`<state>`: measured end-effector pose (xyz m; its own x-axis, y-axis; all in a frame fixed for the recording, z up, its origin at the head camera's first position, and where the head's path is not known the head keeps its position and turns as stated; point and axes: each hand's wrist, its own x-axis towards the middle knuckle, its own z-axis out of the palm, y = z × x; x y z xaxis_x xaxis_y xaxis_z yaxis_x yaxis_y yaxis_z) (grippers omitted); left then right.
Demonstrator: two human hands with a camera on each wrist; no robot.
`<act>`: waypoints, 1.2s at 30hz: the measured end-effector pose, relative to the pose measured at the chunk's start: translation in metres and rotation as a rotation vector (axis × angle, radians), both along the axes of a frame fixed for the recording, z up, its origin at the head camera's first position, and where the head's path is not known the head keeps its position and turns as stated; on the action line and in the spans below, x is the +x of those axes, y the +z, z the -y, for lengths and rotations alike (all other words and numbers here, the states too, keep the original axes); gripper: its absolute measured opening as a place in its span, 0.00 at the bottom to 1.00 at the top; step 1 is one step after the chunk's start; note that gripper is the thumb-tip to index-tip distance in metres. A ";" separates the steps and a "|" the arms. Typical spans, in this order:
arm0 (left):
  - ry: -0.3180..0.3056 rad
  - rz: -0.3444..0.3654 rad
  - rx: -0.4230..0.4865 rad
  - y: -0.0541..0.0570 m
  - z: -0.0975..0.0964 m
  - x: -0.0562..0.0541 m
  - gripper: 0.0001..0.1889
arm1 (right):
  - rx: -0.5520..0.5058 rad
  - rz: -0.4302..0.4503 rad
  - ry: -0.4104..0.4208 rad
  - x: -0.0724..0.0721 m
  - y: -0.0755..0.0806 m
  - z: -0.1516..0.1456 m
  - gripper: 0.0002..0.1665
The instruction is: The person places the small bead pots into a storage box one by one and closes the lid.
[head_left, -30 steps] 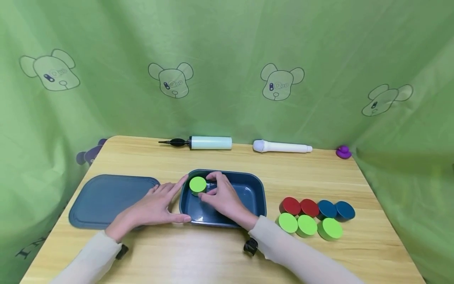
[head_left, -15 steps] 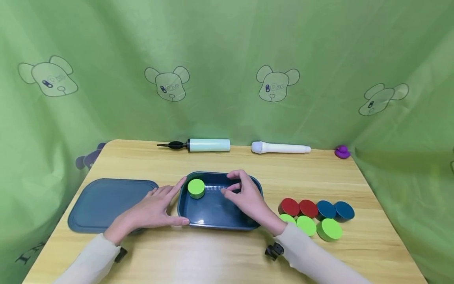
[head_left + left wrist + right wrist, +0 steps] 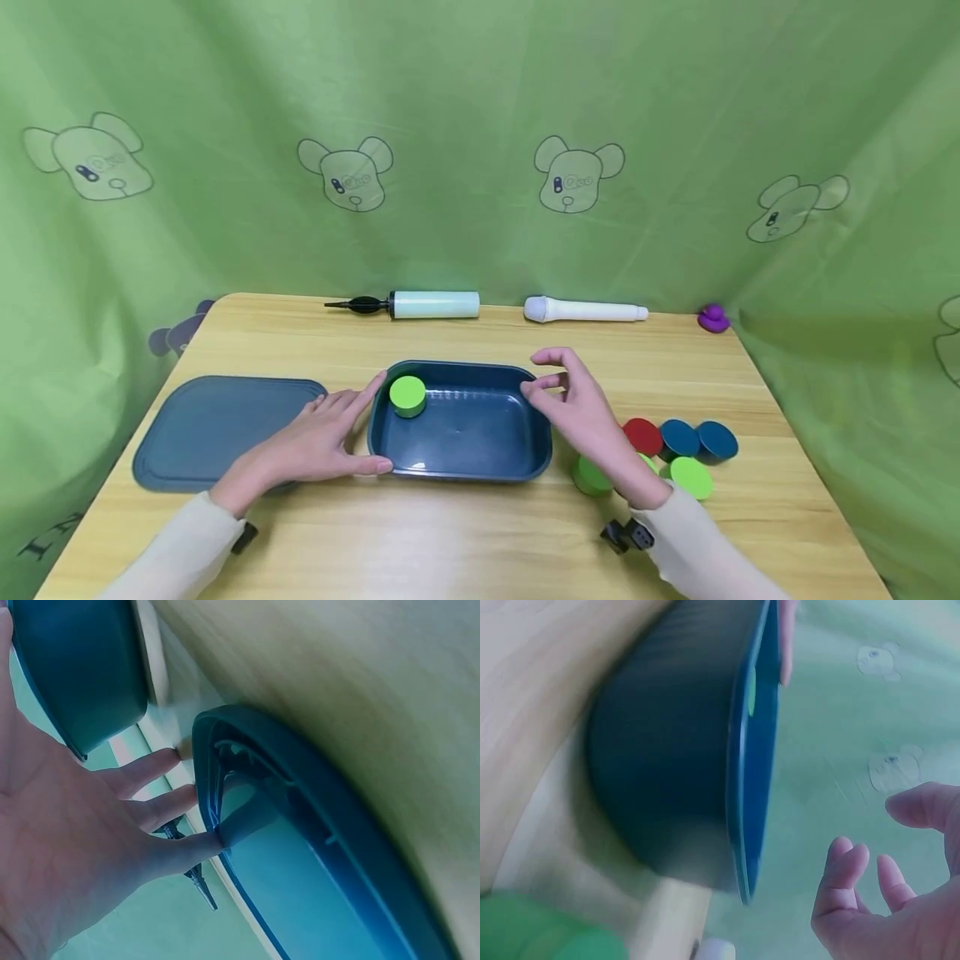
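In the head view, a dark blue plastic box [image 3: 465, 437] stands uncovered on the wooden table, a lime-green round block [image 3: 408, 397] in its far left corner. My left hand [image 3: 318, 443] is spread against the box's left side, index finger and thumb at the rim; the left wrist view shows the box wall [image 3: 82, 675] by the palm and other fingers over the blue lid [image 3: 307, 862]. My right hand [image 3: 576, 408] hovers by the box's right rim, fingers loosely bent and holding nothing. The right wrist view shows a gap between thumb and fingers [image 3: 843, 874].
Right of the box sit red [image 3: 642, 437], blue [image 3: 717, 442] and green [image 3: 690, 477] round blocks, partly hidden by the right forearm. Along the back lie a hand pump [image 3: 435, 305], a white toy microphone [image 3: 588, 310] and a purple duck [image 3: 713, 318].
My right hand has let go of the green block in the box's corner and moved right, across the box to its right rim. The left hand has kept its place at the rim.
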<state>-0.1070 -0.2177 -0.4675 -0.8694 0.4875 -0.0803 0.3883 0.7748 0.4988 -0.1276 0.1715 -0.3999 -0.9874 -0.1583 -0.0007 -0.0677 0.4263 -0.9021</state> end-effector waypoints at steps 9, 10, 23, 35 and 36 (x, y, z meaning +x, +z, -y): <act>-0.005 0.036 -0.007 0.002 0.002 -0.002 0.65 | 0.027 -0.010 -0.077 0.016 0.011 -0.044 0.30; -0.006 0.033 -0.008 0.002 0.002 -0.001 0.65 | 0.029 -0.009 -0.090 0.018 0.011 -0.049 0.30; -0.004 0.031 -0.004 0.002 0.001 -0.002 0.65 | 0.122 -0.081 -0.214 0.036 0.001 -0.102 0.26; -0.006 0.053 0.005 0.000 0.001 -0.003 0.65 | 0.111 -0.068 -0.294 0.063 -0.023 -0.143 0.22; -0.004 0.060 0.003 0.001 0.001 -0.004 0.65 | 0.113 -0.060 -0.304 0.066 -0.026 -0.146 0.22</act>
